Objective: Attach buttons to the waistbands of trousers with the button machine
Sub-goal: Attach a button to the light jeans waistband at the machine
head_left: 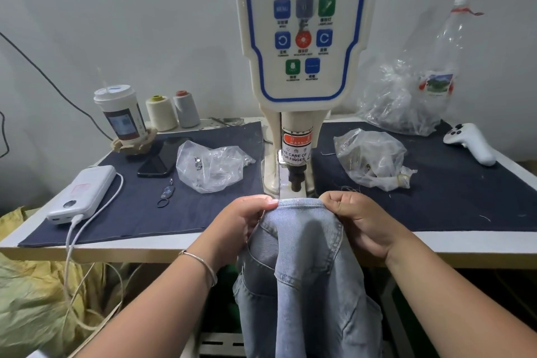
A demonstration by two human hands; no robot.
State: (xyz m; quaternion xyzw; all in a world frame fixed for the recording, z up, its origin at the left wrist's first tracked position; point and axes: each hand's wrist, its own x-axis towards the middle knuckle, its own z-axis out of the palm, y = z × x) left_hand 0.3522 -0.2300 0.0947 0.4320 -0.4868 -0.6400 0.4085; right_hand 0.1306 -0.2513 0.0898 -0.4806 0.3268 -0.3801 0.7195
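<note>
Power bank [84,194] near worktop [436,244] left edge. Left hand [241,222] pinches trousers [302,264] waistband (thumb on top), right hand [359,219] grips its other side, at the front edge centre, just before the button machine [302,67]. White controller [470,143] near right edge.

Even, diffuse indoor light; soft shadow on the pale grey wall [145,23] at upper left; wide-angle bending at frame edges; slight overall softness.
</note>
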